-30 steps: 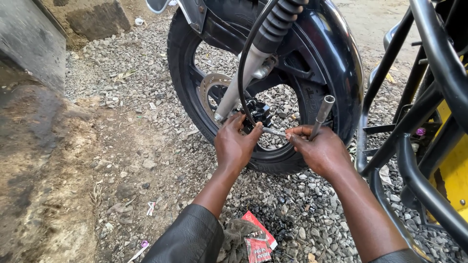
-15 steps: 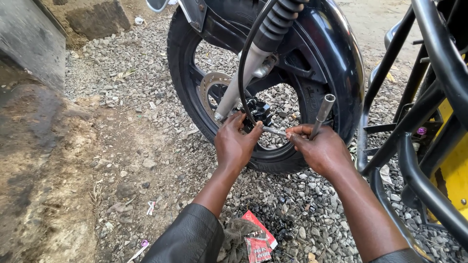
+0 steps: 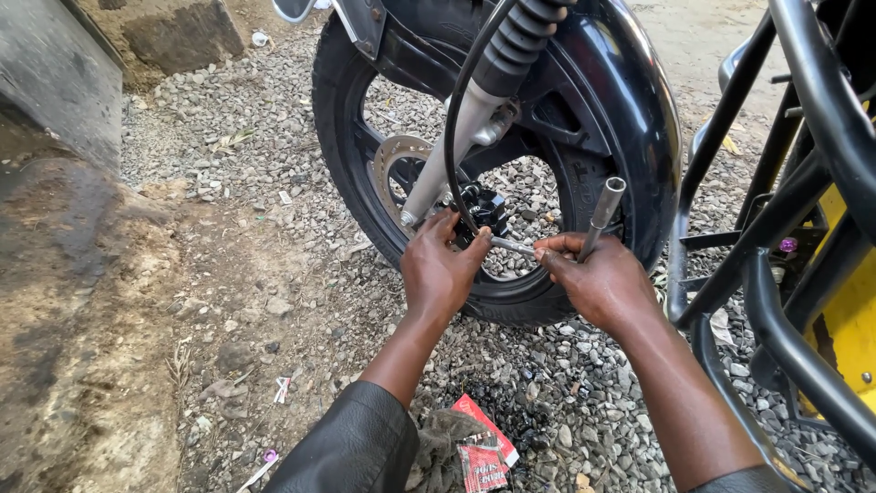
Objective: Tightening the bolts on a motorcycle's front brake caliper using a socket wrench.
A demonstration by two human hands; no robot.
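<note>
The metal L-shaped socket wrench point(image 3: 584, 228) sits in the right hand point(image 3: 602, 281), fingers closed around its bend: one leg runs level to the wheel hub point(image 3: 481, 208), the other rises upright. The left hand point(image 3: 441, 274), fingers loosely curled, touches the level leg beside the hub. Both forearms extend forward over gravel point(image 3: 584, 402). Count: one wrench, one front wheel point(image 3: 365, 183), two hands.

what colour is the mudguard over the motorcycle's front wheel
Glossy black. The mudguard curves over the wheel and shows best in the head view.
</note>
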